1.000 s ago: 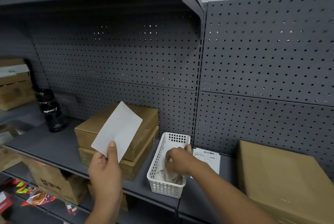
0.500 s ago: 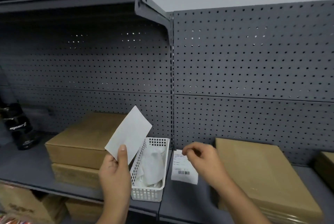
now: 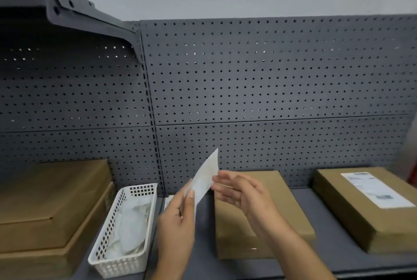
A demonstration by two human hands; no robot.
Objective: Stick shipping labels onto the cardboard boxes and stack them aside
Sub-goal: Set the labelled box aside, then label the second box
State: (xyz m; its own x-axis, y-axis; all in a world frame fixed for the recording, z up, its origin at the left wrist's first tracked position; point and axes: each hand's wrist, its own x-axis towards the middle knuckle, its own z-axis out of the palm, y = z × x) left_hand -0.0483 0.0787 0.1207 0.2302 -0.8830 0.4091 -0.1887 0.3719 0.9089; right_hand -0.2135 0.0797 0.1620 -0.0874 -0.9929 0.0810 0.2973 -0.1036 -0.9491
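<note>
My left hand (image 3: 178, 223) pinches the lower end of a white shipping label (image 3: 206, 178), held edge-on above the shelf. My right hand (image 3: 239, 191) touches the label's right edge with its fingertips, the fingers spread. Right behind and below my right hand lies a plain cardboard box (image 3: 266, 230) with no label on top. Further right sits a cardboard box (image 3: 352, 207) bearing a stuck white label (image 3: 374, 189). Another loose label (image 3: 168, 201) peeks out flat on the shelf behind my left hand.
A white plastic basket (image 3: 140, 191) with crumpled backing paper stands left of my hands. Two stacked cardboard boxes (image 3: 52, 207) fill the left of the grey shelf (image 3: 327, 241). Grey pegboard (image 3: 248, 90) forms the back wall; an upper shelf bracket (image 3: 74, 13) juts out top left.
The view has swung right, bringing the labelled box into sight. My right hand left the basket and loose label and came up to the label in my left hand, which turned edge-on.
</note>
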